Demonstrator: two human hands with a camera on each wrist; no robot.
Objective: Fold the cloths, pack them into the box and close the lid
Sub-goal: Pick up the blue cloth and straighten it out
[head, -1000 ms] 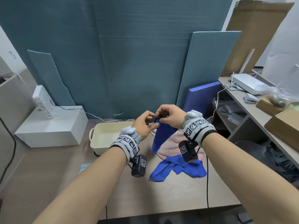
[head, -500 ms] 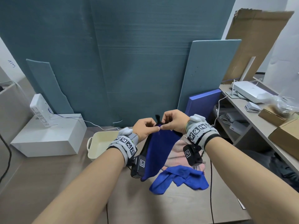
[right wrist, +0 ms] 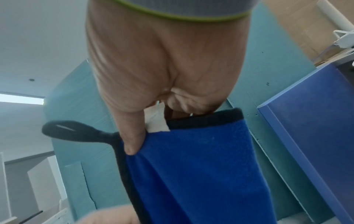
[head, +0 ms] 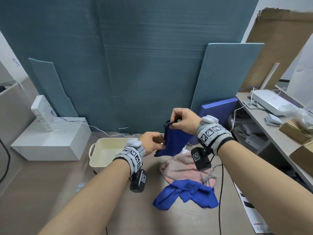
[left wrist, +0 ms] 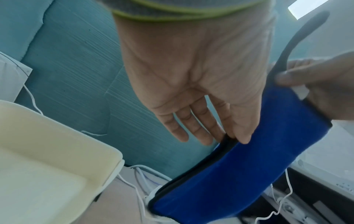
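The head view alone shows the whole layout: the right hand [head: 183, 122] holds the dark blue cloth [head: 174, 142] up above the surface [head: 50, 184], the left hand [head: 151, 144] lower at its left edge, with the cream box [head: 108, 152] open just left of them. Nearer lie a crumpled pink cloth [head: 183, 168] and, nearer still and overlapping its near edge, a bright blue cloth [head: 186, 194]. The right wrist view adds what the head view hides: the fingers [right wrist: 132, 136] are clamped on the cloth's top edge, which carries a black binding, a black hanging loop [right wrist: 76, 131] sticking out to the left, and a small white tag [right wrist: 156, 125] by the thumb. The left wrist view shows the left hand's fingers [left wrist: 193, 121] fairly straight and together, the thumb and forefinger tips meeting on the black-bound edge about halfway down; whether they pinch it firmly or merely touch it is hard to say from that angle. The held cloth hangs as a long, narrow strip, apparently doubled lengthwise, its lower end free over the far part of the surface, to the right of the box.
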